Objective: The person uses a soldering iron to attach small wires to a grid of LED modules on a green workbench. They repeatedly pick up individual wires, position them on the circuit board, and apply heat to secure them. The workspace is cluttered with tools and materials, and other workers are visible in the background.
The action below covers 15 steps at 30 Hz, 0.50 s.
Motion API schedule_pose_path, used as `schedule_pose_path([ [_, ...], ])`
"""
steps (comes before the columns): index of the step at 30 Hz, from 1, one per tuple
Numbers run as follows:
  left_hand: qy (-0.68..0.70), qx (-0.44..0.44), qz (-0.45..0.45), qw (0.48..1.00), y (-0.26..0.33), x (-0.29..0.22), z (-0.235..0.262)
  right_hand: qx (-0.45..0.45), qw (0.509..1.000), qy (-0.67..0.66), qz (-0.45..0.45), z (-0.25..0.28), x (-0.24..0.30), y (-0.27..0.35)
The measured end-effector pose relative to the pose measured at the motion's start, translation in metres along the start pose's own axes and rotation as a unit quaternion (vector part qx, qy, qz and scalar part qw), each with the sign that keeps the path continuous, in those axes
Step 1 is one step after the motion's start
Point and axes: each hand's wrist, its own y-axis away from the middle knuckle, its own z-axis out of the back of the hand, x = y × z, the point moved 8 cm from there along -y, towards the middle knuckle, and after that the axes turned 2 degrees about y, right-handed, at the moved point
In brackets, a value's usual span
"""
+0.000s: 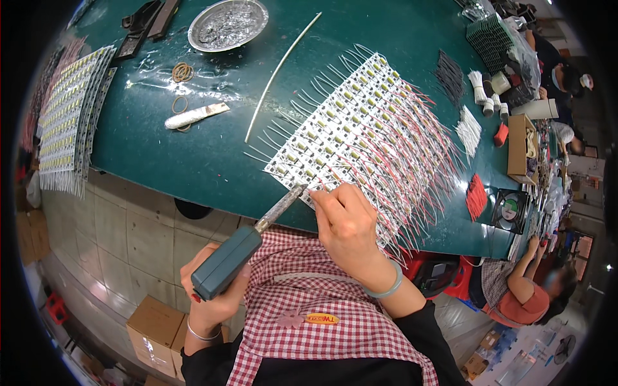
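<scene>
A soldering iron (226, 262) with a dark green handle is gripped in my left hand (219, 302), fingers wrapped round it. Its metal tip reaches the near corner of a panel of small white circuit boards (341, 119). My right hand (349, 226) is closed in a pinch at that same corner, beside the tip, on what looks like a thin wire; the fingers partly hide it. Rows of red and white wires (412, 161) fan out from the panel's right side, and pale wires stick out along its left edge.
On the green table (212, 151) lie a metal bowl (228, 24), a long pale rod (281, 74), rubber bands (182, 72) and a white-wrapped tool (196, 116). More board panels (71, 122) hang over the left edge. Wire bundles (475, 196) lie at right; a co-worker (524, 289) sits beyond.
</scene>
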Motion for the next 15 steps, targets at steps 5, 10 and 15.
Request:
schedule_pose_path([
  [5,0.039,-0.012,0.053,0.998,0.01,0.015,0.005,0.001,1.0,-0.003,-0.004,-0.001,0.001,0.0],
  [10,0.027,-0.051,0.049,0.997,0.008,0.008,0.004,-0.002,1.0,0.007,-0.009,0.001,-0.002,0.002],
  [15,0.075,-0.101,0.078,0.989,0.014,0.022,0.006,0.012,1.0,-0.015,-0.02,0.012,-0.008,0.004],
])
